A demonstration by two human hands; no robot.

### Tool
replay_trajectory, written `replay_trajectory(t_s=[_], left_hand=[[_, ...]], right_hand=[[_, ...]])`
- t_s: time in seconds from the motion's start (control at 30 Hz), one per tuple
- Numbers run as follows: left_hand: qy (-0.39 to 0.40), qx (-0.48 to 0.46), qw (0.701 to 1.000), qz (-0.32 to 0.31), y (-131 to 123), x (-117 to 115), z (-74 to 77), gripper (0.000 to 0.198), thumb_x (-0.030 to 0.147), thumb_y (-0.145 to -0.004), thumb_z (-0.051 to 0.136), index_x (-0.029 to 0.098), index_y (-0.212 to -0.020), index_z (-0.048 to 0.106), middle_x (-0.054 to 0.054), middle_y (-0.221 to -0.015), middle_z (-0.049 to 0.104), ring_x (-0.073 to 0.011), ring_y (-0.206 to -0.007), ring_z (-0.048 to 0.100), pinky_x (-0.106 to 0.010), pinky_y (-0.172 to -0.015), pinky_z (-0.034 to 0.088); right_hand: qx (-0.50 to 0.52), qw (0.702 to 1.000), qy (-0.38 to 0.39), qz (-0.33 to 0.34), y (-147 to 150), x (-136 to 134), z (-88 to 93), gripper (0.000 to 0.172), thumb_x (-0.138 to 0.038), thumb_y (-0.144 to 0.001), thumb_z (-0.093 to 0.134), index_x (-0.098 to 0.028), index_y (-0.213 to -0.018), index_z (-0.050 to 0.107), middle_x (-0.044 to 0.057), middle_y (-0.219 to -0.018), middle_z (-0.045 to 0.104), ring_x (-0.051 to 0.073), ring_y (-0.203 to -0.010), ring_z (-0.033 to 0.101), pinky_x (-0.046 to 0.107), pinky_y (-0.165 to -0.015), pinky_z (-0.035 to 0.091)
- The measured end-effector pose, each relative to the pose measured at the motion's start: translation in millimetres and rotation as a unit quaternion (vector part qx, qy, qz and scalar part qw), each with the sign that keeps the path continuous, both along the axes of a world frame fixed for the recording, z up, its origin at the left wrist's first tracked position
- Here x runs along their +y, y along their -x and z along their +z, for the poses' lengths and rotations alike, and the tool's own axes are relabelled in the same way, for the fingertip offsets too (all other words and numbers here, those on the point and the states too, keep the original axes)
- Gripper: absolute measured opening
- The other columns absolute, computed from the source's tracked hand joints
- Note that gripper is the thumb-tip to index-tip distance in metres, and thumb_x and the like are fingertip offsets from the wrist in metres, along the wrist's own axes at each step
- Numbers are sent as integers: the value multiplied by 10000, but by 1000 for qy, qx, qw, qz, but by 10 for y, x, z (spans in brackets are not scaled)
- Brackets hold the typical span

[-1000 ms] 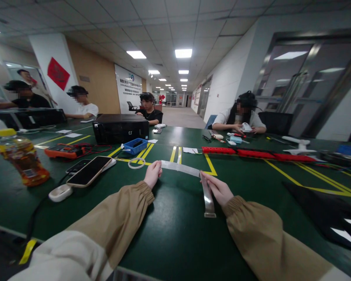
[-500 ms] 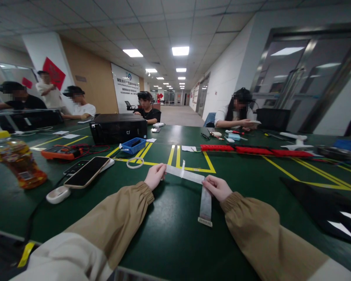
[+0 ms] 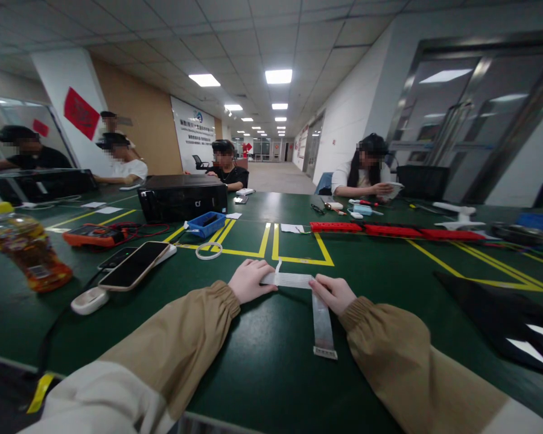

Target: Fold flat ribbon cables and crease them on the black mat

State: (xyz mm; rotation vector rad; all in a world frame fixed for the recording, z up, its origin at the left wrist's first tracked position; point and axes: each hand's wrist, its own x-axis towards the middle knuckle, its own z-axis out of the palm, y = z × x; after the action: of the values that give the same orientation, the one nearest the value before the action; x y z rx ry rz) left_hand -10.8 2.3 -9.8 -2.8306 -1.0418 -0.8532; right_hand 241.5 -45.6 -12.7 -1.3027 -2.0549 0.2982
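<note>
One ribbon cable (image 3: 294, 279) — crosswise between left hand (image 3: 250, 281), right hand (image 3: 332, 293); tail nearward.

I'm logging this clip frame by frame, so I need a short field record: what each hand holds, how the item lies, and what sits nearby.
left hand: grips one end of the cable
right hand: holds the cable at its bend
cable: flat, grey, folded into an L; one leg spans the hands, the other runs toward the person and ends in a connector
surface: green table with yellow lines
nearby, left side: ring, phone, bottle
</note>
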Motion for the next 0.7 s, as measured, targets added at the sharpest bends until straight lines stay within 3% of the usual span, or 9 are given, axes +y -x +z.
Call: replay_trajectory(t_s=[0.7], left_hand=[[-40,1,999,13,-8,-46,25,329,486,-779,587,217,-969,582,-8,-916,606,-169,-879,562,-303,-801,354]], right_hand=[[-27,999,-25,0,-1,16,7,518,-533,-862,297,-168,-494,320,-25,-455,305,82,-429,339,233,-473,237]])
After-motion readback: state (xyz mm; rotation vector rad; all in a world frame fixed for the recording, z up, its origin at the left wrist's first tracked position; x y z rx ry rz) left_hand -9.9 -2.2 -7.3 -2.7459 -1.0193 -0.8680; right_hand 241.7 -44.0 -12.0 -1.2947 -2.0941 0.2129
